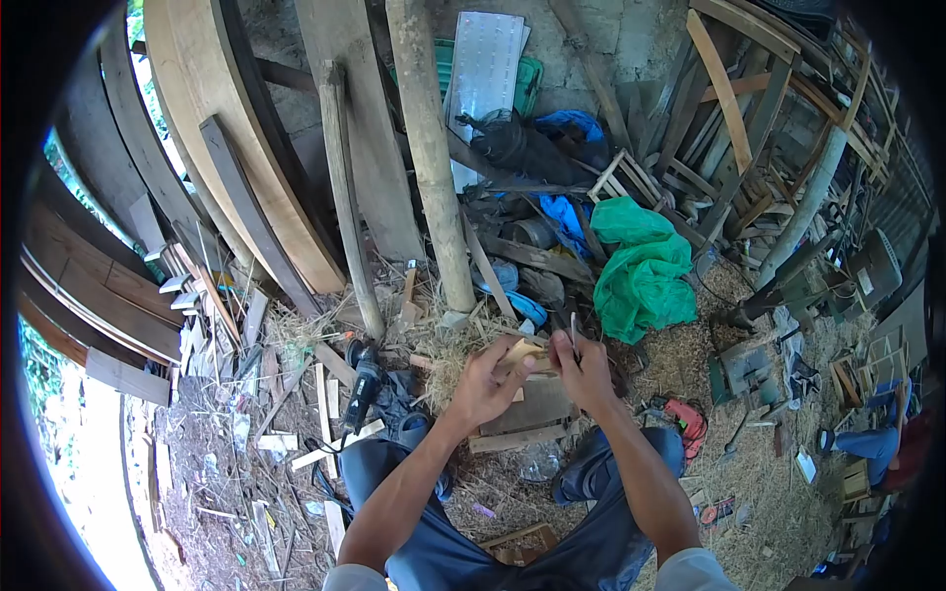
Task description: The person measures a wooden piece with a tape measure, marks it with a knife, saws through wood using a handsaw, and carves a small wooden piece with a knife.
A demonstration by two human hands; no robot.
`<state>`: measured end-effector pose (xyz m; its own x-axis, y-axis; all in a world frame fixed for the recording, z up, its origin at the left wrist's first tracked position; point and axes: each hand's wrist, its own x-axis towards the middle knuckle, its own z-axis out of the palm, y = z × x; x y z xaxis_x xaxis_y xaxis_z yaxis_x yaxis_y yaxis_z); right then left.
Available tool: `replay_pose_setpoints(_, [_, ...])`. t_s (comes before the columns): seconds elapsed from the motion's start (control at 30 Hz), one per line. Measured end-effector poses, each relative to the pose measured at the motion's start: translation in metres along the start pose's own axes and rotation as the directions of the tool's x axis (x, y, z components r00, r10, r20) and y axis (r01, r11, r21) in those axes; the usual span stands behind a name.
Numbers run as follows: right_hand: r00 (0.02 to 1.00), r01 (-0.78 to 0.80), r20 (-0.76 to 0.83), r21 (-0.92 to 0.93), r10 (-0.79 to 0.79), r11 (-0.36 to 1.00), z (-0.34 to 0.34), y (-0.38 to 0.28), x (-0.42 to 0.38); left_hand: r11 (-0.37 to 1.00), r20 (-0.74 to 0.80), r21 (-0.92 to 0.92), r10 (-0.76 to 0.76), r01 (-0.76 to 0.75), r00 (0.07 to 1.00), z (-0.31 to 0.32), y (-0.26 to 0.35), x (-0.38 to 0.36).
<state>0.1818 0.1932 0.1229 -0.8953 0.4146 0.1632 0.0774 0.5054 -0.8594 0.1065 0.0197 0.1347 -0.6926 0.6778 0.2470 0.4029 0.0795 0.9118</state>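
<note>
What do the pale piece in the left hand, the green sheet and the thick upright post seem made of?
Pale piece: probably bare wood, from its plain yellow-tan colour; partly covered, so uncertain.
Green sheet: likely thin plastic, slightly glossy, with crinkled folds, though woven fabric isn't ruled out.
Post: looks like unpainted wood, with a mottled, uneven surface.

Green plastic sheet (642, 266), leaning planks (232, 128), red power tool (685, 426)

We look from the head of the seated person, forward and steeply down, through one very wide, round view. The bare left hand (485, 386) and bare right hand (588, 374) are near us, above the dark blue cloth trousers (463, 559); the pale round wooden pole (430, 158) stands farther, towards the top.
</note>
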Motion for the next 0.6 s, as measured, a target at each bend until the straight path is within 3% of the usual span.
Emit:
replay_pose_setpoints(0.07, [0.998, 0.052, -0.048, 0.193, -0.044, 0.98, 0.001, -0.01, 0.0, 0.995, -0.053, -0.026, 0.095, -0.096, 0.994, 0.004, -0.003, 0.003])
replay_pose_setpoints(0.1, [0.998, 0.054, -0.049, 0.193, -0.045, 0.98, 0.002, -0.011, -0.001, 0.995, -0.054, -0.026, 0.097, -0.098, 0.994, 0.005, -0.006, 0.004])
replay_pose_setpoints(0.17, [0.999, 0.037, -0.046, 0.372, -0.021, 0.927, 0.004, -0.012, -0.002, 0.996, -0.041, -0.013, 0.089, -0.089, 0.995, 0.006, -0.01, 0.005])
replay_pose_setpoints(0.3, [0.988, 0.15, -0.102, 0.464, -0.116, 0.873, 0.004, -0.022, -0.002, 0.989, -0.019, -0.135, 0.051, -0.053, 0.999, 0.004, -0.011, 0.008])
replay_pose_setpoints(0.37, [0.994, 0.099, -0.019, 0.553, -0.106, 0.827, 0.008, -0.01, -0.004, 0.964, -0.037, 0.042, 0.264, -0.263, 0.964, 0.006, -0.02, 0.011])
replay_pose_setpoints(0.5, [0.997, 0.069, -0.011, 0.587, -0.077, 0.806, 0.012, -0.009, -0.005, 0.958, 0.007, 0.104, 0.269, -0.268, 0.963, 0.008, -0.02, 0.012])
replay_pose_setpoints(0.57, [0.958, -0.284, 0.244, 0.759, 0.149, 0.586, -0.001, -0.021, -0.004, 0.948, 0.027, 0.125, 0.29, -0.291, 0.957, 0.008, -0.02, 0.012])
replay_pose_setpoints(0.6, [0.958, -0.284, 0.245, 0.759, 0.147, 0.587, -0.002, -0.018, -0.002, 0.948, 0.026, 0.126, 0.291, -0.292, 0.956, 0.007, -0.021, 0.014])
